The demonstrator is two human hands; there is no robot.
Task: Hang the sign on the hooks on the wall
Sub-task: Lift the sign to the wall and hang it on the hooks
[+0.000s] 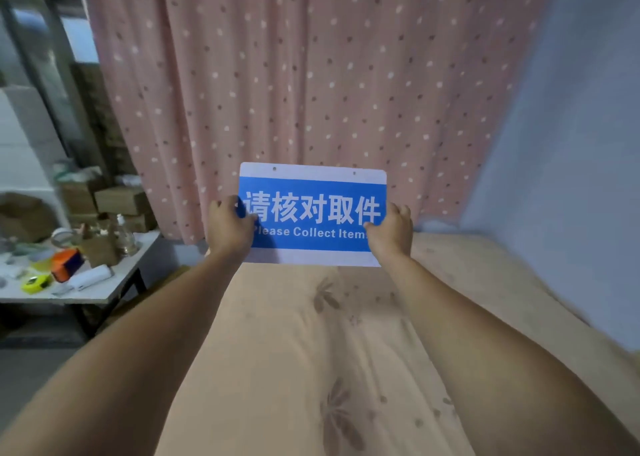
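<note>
I hold a blue and white sign (313, 192) upright in front of me, above the bed. White Chinese characters and the words "Please Collect Items" run across its blue band. Two small holes pierce its white top strip. My left hand (229, 225) grips the sign's left edge, thumb on the front. My right hand (391, 230) grips its right edge the same way. No hooks show anywhere in this view.
A pink dotted curtain (311, 74) hangs behind the sign. A pale blue wall (571, 144) stands at the right. Below lies a bed with a peach floral sheet (311, 351). At the left, a white table (104, 294) carries clutter, with cardboard boxes (117, 201) behind it.
</note>
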